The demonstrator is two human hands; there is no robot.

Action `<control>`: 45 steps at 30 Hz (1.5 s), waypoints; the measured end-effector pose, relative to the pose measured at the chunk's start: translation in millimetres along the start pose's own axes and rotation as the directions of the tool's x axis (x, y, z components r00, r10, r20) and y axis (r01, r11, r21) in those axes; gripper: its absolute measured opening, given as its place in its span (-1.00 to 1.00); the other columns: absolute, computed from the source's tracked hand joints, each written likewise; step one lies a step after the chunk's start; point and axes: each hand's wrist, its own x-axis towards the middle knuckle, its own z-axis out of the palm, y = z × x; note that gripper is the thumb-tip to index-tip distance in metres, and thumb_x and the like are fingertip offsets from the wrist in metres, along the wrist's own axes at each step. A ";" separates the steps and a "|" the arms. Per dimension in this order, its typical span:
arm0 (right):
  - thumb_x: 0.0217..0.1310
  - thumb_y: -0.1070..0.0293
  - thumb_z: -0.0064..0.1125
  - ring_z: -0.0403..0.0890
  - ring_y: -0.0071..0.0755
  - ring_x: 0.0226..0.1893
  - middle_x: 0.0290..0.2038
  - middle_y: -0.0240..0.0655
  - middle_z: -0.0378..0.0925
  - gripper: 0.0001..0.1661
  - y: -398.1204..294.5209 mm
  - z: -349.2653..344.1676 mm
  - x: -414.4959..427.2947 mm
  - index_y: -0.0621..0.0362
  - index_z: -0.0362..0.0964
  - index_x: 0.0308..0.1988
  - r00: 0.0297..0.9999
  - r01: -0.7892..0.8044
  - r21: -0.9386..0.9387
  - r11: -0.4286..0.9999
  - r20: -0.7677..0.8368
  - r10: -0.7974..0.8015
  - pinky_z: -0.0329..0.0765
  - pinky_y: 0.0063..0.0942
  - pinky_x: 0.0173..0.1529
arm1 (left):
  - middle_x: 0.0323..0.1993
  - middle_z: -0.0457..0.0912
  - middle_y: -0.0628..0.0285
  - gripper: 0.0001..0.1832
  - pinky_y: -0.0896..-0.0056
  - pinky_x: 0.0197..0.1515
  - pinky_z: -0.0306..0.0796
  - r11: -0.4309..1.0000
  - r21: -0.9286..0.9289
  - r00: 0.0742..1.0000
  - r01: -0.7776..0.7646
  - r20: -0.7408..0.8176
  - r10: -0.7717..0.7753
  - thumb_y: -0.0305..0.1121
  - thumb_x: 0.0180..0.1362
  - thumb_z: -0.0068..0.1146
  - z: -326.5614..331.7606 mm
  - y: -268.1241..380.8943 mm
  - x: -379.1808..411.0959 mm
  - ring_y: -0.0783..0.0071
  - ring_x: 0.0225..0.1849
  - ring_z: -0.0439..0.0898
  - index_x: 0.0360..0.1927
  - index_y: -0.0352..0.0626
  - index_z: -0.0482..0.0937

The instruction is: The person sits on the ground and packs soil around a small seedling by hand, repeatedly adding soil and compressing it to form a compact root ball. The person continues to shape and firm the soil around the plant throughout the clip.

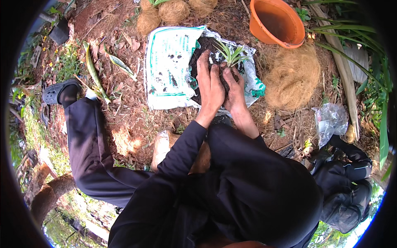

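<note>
Dark potting soil (203,46) lies in the opening of a white and green plastic soil bag (167,69), laid flat on the ground. My left hand (209,82) presses into this soil with its fingers stretched forward. Beside it, my right hand (234,85) cups a dark clump of soil at the base of a small plant with striped narrow leaves (231,54). Both hands are smeared with soil and come close together around the clump. The fingertips of each are partly hidden in the soil.
An orange plastic pot (260,28) stands at the upper right, above a flat pile of coconut fibre (293,77). Fibre balls (173,11) sit at the top. Cut snake plant leaves (93,69) lie left. A clear plastic bag (332,121) and a black backpack (344,192) are at the right.
</note>
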 end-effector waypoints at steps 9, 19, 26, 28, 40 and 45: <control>0.38 0.40 0.31 0.65 -0.52 -0.07 -0.07 -0.32 0.62 -0.71 -1.9 -10.3 4.8 0.23 0.49 0.04 0.990 0.092 -0.123 0.988 0.121 -0.077 0.59 -0.54 0.02 | 0.37 0.39 -0.18 -0.44 0.05 0.42 0.29 0.984 -0.174 0.997 0.047 0.068 -0.036 -0.43 0.46 -0.23 2.9 0.5 -7.1 -0.01 0.41 0.39 0.49 -0.34 0.14; 0.65 -0.09 -0.19 0.59 -0.43 0.03 -0.01 -0.27 0.60 -0.39 -4.9 -11.1 7.2 0.24 0.52 0.05 0.997 0.044 -0.080 0.996 0.073 -0.038 0.51 -0.42 0.16 | 0.40 0.30 -0.08 -0.42 0.16 0.38 0.36 0.940 -0.327 0.993 0.096 0.096 -0.068 -0.23 0.51 -0.17 2.8 9.2 -9.6 0.17 0.38 0.38 0.49 -0.34 0.15; 0.63 0.06 -0.06 0.57 -0.48 0.00 -0.01 -0.28 0.59 -0.52 -6.7 -5.9 0.0 0.29 0.51 0.08 0.994 0.088 -0.031 0.996 0.073 -0.086 0.48 -0.47 0.15 | 0.31 0.42 -0.19 -0.45 0.14 0.29 0.47 0.962 -0.258 0.994 0.091 0.080 -0.072 -0.30 0.49 -0.21 1.0 11.5 -11.1 0.01 0.27 0.52 0.46 -0.36 0.21; 0.60 0.10 0.02 0.56 -0.49 0.02 -0.01 -0.28 0.59 -0.55 1.1 -14.2 3.7 0.31 0.49 0.09 0.985 0.132 -0.078 0.988 0.118 -0.123 0.48 -0.47 0.16 | 0.36 0.37 -0.23 -0.42 0.08 0.35 0.38 0.942 -0.302 0.987 0.145 0.113 -0.115 -0.24 0.51 -0.22 0.1 9.6 -9.4 -0.06 0.33 0.46 0.49 -0.36 0.20; 0.58 0.03 0.02 0.66 -0.36 0.03 0.01 -0.25 0.64 -0.54 -3.8 -12.1 10.1 0.18 0.45 0.13 0.991 0.018 0.132 0.991 0.129 -0.035 0.59 -0.35 0.15 | 0.32 0.43 -0.19 -0.48 0.03 0.43 0.24 0.996 0.047 0.997 -0.077 0.026 0.076 -0.23 0.44 0.05 -18.3 10.4 -9.3 -0.15 0.37 0.40 0.32 -0.40 0.43; 0.61 -0.13 -0.14 0.59 -0.25 0.17 0.18 -0.18 0.57 -0.43 -10.0 -10.5 12.7 0.13 0.38 0.19 0.983 0.031 0.165 0.986 0.173 -0.060 0.53 -0.18 0.29 | 0.22 0.52 -0.17 -0.29 0.05 0.31 0.41 0.966 0.177 0.978 -0.189 0.125 0.169 -0.29 0.10 0.47 -17.1 16.4 -19.3 -0.18 0.25 0.53 0.28 -0.41 0.46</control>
